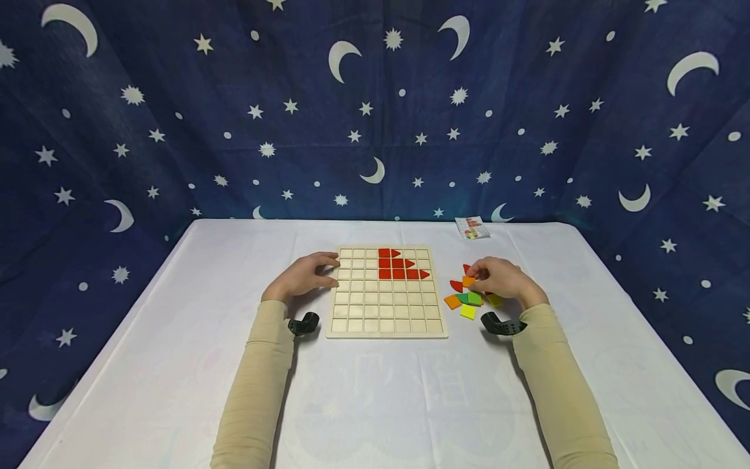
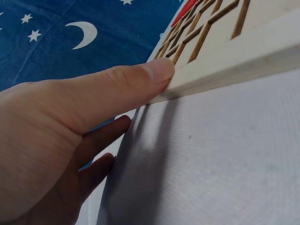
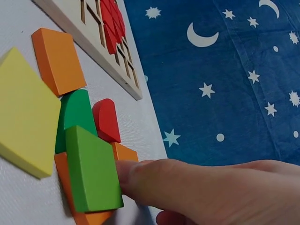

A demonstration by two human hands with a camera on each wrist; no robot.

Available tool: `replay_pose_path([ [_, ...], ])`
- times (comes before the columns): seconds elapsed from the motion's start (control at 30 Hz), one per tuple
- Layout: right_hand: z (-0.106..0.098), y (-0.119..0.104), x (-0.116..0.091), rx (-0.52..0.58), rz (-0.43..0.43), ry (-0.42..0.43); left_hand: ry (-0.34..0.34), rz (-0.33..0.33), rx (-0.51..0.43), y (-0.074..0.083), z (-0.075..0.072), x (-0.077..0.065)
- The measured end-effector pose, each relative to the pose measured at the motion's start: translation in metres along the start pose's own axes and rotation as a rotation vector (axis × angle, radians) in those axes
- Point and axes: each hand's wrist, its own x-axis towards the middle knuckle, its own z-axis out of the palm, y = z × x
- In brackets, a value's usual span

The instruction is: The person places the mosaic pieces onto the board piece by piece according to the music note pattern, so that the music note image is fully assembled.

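A wooden grid board (image 1: 338,311) lies flat on the table, with three rows of red tiles (image 1: 385,264) in its upper right part, each row ending in a point. My left hand (image 1: 301,277) touches the board's left edge, thumb (image 2: 161,70) against the rim and fingers fairly straight. Right of the board, my right hand (image 1: 505,277) pinches a small orange tile (image 1: 469,281) at a loose pile. Close to its thumb are a light green tile (image 3: 93,171), a dark green curved piece (image 3: 75,115) and a red rounded piece (image 3: 107,120). The hand hides part of the pile.
A yellow tile (image 1: 468,312) and another orange tile (image 1: 452,301) lie at the pile's near side. Behind the pile, a printed pattern card (image 1: 472,228) lies by the far table edge. A starry blue cloth (image 1: 375,130) hangs around the white-covered table (image 1: 375,404).
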Motion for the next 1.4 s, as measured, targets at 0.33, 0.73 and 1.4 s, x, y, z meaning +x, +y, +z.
replay_pose_path([
  [0.33,0.002,0.0,0.0,-0.008,0.029,-0.004,0.006,-0.002,-0.01,-0.002,0.001,0.0],
  [0.73,0.0,-0.008,0.003,0.017,-0.049,0.07,-0.001,0.004,-0.002,0.0,0.001,0.001],
  [1.4,0.051,-0.113,0.042,-0.17,-0.438,-0.01,-0.006,-0.012,-0.006,0.001,-0.001,0.0],
])
